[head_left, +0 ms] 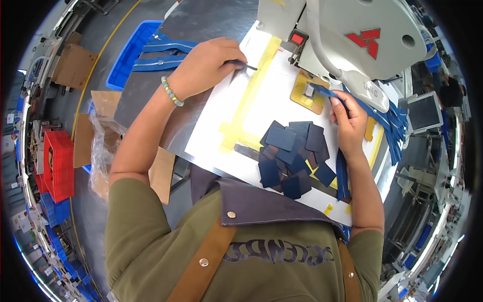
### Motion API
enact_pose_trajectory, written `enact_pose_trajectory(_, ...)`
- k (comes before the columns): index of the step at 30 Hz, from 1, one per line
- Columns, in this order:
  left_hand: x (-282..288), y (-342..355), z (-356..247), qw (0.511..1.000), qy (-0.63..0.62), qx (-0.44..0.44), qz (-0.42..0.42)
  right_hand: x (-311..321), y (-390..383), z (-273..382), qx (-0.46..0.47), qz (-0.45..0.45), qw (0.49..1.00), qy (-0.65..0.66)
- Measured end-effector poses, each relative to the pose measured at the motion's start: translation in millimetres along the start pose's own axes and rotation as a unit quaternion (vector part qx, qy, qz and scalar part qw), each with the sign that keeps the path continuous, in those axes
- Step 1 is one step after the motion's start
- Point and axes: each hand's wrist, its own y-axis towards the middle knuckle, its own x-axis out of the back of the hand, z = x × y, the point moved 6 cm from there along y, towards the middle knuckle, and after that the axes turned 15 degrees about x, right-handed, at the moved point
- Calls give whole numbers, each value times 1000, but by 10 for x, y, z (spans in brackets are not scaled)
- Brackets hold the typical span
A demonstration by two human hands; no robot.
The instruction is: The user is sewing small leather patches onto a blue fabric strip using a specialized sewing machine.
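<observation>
At the sewing machine [352,35] worktop [211,20] | our left hand [209,65] fingers pinch a thin dark tool [244,64] | right hand [349,121] fingers grip a blue strap [327,93] at the yellow clamp plate [307,95] | dark blue patches [294,156] piled nearby, seemingly unsewn

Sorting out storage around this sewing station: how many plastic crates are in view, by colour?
Blue crate: 1
Red crate: 1
Total: 2
</observation>
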Motion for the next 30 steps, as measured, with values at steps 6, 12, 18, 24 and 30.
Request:
enact_pose_trajectory(6, -163, -26, 131, 880, -416, 162, 164, 55, -87, -311, -155, -75, 972, 157)
enact_pose_trajectory(12, -133, -44, 157, 851, -437, 159, 246, 28, -24, -356, -148, -80, 967, 192)
enact_pose_trajectory(18, -110, -28, 215, 861, -428, 158, 226, 38, -2, -311, -156, -83, 968, 178)
enact_pose_trajectory(24, -162, -35, 213, 868, -423, 151, 213, 30, -16, -309, -160, -75, 969, 175)
enact_pose_trajectory(30, -151, -49, 192, 877, -406, 163, 200, 43, -23, -305, -157, -66, 970, 173)
